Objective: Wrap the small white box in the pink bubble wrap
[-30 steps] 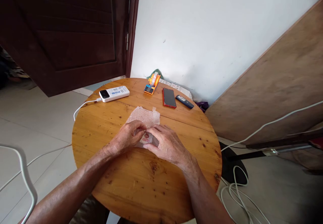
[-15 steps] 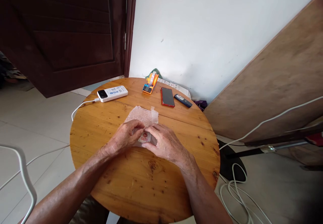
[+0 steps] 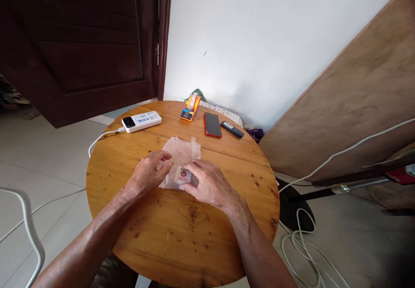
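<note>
A sheet of bubble wrap (image 3: 180, 152) lies on the round wooden table (image 3: 168, 232), with a strip of tape at its far corner. A small item with a red and white label (image 3: 182, 176) sits wrapped at the sheet's near edge. My left hand (image 3: 147, 174) pinches the left edge of the bubble wrap. My right hand (image 3: 206, 183) holds the small wrapped item against the table with its fingertips. Part of the item is hidden under my fingers.
At the table's far side lie a white power bank (image 3: 141, 121) with a white cable (image 3: 97, 140), an orange tape dispenser (image 3: 190, 108), a red-cased phone (image 3: 212, 125) and a small dark phone (image 3: 232, 129). A dark door (image 3: 81, 46) stands left, a leaning board (image 3: 350, 93) right, cables (image 3: 301, 244) on the floor.
My left hand has moved left, away from the small item, onto the left edge of the bubble wrap. The right hand stays on the item.
</note>
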The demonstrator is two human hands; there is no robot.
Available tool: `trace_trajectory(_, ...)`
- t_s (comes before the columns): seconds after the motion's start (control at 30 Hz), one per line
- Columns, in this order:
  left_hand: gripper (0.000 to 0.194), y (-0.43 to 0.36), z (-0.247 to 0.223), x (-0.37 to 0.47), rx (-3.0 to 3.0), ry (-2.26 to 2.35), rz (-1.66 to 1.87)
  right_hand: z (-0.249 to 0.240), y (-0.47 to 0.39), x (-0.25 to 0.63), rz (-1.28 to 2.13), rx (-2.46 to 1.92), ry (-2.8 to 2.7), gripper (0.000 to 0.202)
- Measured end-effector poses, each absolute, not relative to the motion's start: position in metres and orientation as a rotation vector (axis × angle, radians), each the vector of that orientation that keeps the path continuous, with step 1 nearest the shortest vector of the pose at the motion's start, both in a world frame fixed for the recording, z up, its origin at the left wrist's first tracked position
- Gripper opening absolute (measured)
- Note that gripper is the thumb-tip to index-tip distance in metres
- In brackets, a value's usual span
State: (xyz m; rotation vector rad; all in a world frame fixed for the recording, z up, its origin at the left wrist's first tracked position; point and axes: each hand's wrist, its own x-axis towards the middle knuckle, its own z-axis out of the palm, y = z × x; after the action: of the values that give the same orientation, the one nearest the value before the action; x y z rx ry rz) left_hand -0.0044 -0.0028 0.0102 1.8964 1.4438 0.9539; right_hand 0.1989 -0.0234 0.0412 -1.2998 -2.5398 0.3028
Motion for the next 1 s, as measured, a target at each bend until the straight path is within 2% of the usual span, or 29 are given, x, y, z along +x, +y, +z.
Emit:
trace_trajectory(0.2,0.034,-0.023,0.008,-0.026,2.000,1.638,0.826,0.040,-0.023,0.200,0.313,-1.281,-2.527,0.030)
trace_trajectory(0.4,0.026,-0.033,-0.001,-0.037,2.003,1.833,0.719,0.040,-0.023,0.199,0.312,-1.288,-2.527,0.028)
trace_trajectory(0.63,0.027,-0.033,0.014,-0.024,1.965,2.009,0.407,0.041,-0.023,0.199,0.325,-1.281,-2.527,0.028)
trace_trajectory(1.0,0.030,-0.020,0.011,-0.026,2.007,2.047,0.337,0.043,-0.024,0.199,0.324,-1.303,-2.536,0.027)
